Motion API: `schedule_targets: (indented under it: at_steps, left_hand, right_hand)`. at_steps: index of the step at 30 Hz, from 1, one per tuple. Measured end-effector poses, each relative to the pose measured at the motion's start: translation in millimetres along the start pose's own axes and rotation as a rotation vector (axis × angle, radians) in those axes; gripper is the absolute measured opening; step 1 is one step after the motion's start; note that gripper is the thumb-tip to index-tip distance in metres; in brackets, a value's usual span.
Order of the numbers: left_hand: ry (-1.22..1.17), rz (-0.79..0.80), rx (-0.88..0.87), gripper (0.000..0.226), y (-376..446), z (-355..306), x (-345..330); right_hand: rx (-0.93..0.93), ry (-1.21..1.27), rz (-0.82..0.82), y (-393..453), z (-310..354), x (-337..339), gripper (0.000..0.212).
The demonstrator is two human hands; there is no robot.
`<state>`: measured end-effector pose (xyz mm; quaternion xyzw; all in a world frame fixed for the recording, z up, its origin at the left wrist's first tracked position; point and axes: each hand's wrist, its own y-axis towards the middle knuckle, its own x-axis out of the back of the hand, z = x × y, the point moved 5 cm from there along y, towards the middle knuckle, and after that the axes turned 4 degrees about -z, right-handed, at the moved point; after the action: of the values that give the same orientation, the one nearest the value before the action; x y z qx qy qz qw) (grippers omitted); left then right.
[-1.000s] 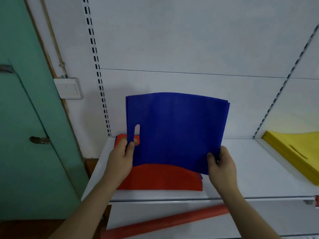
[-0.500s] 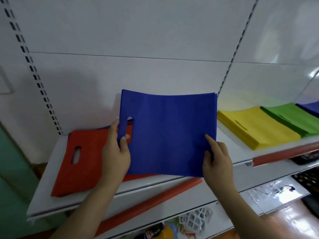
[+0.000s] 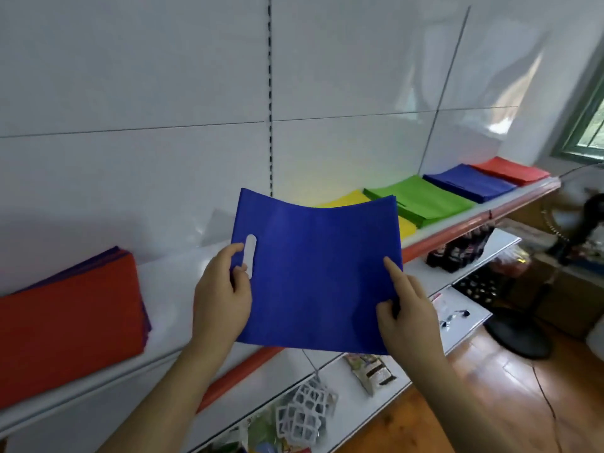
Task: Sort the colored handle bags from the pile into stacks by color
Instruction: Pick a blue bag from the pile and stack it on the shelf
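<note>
Both hands have a flat blue fabric bag with an oval cut-out handle (image 3: pixel 318 273) held up in front of the white shelf (image 3: pixel 183 289), above its front edge and not touching it. The left hand (image 3: pixel 222 299) pinches the handle side, thumb on the front right beside the cut-out, with the other fingers tucked behind where I can't see them. The right hand (image 3: pixel 405 312) pinches the lower right edge with its thumb on the front, and the index finger lies straight up along the bag's right side (the rest of that hand is behind the fabric too). The bag's top edge sags a bit in the middle. It covers most of the yellow stack (image 3: pixel 353 199) on the shelf; past that sit a green stack (image 3: pixel 421 197), a blue stack (image 3: pixel 467 183) and a red stack (image 3: pixel 510 170), getting blurry toward the window. At far left the mixed pile with a red bag on top (image 3: pixel 65 322) is cut off by the frame, blue edges peeking out underneath.
</note>
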<state>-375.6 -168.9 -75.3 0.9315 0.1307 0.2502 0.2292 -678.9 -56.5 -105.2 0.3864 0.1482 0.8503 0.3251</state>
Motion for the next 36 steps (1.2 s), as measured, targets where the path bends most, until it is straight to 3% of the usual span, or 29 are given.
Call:
schedule_targets:
  at_steps: [8,18,25,36]
  left_hand:
    - [-0.008,0.163,-0.157,0.047,-37.1,-104.5,-171.1]
    - [-0.083,0.348,-0.285,0.042,-42.2,-172.0,-364.2]
    - [-0.172,0.482,-0.312,0.044,-20.6,-238.0,-504.1]
    - [-0.161,0.631,-0.364,0.047,-17.3,-318.2,-681.2]
  right_hand:
    - [-0.259,-0.061,-0.151,13.6,-146.6,125.3,0.064]
    - [-0.362,-0.252,-0.262,52.2,-267.6,199.2,0.059]
    - [-0.465,-0.413,-0.3,121.1,-341.0,256.6,0.069]
    - [-0.566,-0.445,-0.352,194.8,-464.7,323.7,0.07]
